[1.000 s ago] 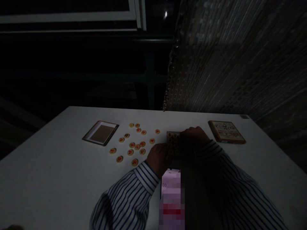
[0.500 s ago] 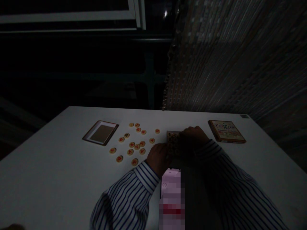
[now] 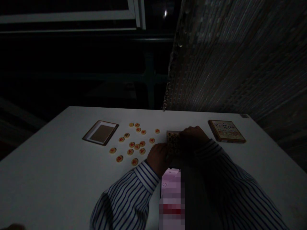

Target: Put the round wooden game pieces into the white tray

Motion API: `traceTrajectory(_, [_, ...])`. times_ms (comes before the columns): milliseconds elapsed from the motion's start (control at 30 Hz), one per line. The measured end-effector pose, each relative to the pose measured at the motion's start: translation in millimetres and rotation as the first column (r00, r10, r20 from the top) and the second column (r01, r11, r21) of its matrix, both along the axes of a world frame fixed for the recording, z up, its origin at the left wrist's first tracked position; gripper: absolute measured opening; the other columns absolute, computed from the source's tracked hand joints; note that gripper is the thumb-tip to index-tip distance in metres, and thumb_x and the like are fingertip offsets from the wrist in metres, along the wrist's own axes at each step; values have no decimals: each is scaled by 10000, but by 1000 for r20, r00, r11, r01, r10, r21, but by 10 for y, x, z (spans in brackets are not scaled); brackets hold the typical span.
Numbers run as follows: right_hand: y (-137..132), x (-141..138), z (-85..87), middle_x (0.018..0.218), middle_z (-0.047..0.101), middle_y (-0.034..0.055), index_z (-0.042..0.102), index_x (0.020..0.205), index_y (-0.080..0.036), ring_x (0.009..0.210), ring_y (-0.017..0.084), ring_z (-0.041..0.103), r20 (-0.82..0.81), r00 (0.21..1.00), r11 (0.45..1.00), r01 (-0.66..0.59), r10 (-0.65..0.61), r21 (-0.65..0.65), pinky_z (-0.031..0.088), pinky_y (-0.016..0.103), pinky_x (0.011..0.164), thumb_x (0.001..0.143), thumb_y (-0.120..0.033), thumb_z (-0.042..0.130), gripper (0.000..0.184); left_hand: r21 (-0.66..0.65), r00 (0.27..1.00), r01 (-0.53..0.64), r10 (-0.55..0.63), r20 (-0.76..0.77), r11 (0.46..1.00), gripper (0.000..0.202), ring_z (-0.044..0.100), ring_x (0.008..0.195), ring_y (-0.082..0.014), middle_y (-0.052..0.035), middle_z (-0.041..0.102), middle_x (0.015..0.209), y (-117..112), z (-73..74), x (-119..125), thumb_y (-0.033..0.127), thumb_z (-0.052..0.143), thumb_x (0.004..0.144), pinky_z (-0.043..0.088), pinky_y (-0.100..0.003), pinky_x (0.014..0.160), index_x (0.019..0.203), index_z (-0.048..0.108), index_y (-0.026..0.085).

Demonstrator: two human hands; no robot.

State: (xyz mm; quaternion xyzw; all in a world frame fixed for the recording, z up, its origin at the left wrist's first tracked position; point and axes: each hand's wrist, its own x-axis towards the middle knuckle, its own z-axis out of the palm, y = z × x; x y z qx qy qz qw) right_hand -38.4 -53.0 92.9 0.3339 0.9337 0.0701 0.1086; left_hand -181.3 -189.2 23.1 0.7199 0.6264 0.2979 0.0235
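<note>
On the white table [image 3: 59, 179] a small wooden box [image 3: 173, 140] holds rows of round game discs. My left hand [image 3: 157, 157] rests curled against the box's near left side. My right hand [image 3: 193, 135] lies over its right part, fingers bent down on it. The scene is dim, so what the fingertips pinch is hidden. Several loose pale discs with red marks [image 3: 134, 143] lie scattered just left of the box. Both arms wear striped sleeves.
A shallow brown tray or lid [image 3: 100, 132] with a pale inside lies at the left. A printed box lid [image 3: 226, 131] sits at the far right. A beaded curtain [image 3: 227, 57] hangs behind the table. A blurred pink object [image 3: 170, 198] is below my hands.
</note>
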Motion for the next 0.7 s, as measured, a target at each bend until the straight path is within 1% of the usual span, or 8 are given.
traceTrajectory(167, [-7, 4, -1, 882, 652, 98, 624, 860, -194, 839, 250, 576, -25, 1000, 1000, 2, -2, 10, 361, 378, 660, 799, -277, 428, 221, -10, 1000, -18, 18, -12, 1000, 324, 532, 985, -223, -89, 593, 1064, -9, 16, 7, 288, 521, 768, 433, -391, 857, 1069, 543, 170])
traceTrajectory(300, [-9, 2, 22, 890, 650, 116, 624, 867, -180, 838, 241, 575, -7, 1000, 1000, 6, -6, -7, 363, 366, 665, 796, -259, 436, 217, -18, 1000, -24, 24, -15, 1000, 329, 530, 984, -218, -83, 594, 1060, -15, 33, 13, 282, 534, 760, 434, -382, 858, 1067, 540, 164])
traceTrajectory(400, [-14, -1, 35, 889, 649, 122, 626, 862, -174, 843, 244, 574, -11, 1000, 1000, 5, -5, -6, 367, 366, 676, 795, -274, 437, 224, -12, 999, -27, 27, -25, 1000, 335, 528, 985, -211, -80, 594, 1057, -16, 29, 12, 272, 541, 754, 434, -374, 861, 1070, 536, 162])
traceTrajectory(567, [-11, 1, 36, 896, 649, 105, 619, 886, -199, 848, 241, 574, -10, 1000, 1000, 2, -2, -2, 365, 368, 670, 806, -274, 415, 232, -3, 999, -28, 28, -39, 1000, 329, 530, 980, -205, -78, 597, 1040, -10, 12, 8, 274, 543, 752, 435, -373, 861, 1063, 532, 165])
traceTrajectory(700, [18, 25, 63, 900, 650, 89, 600, 913, -201, 862, 228, 568, -16, 1000, 1000, -2, 2, 27, 354, 348, 677, 812, -282, 413, 227, -7, 1000, -24, 23, -20, 1000, 328, 526, 986, -200, -75, 597, 1049, -16, 38, 7, 266, 527, 765, 431, -360, 867, 1075, 531, 161])
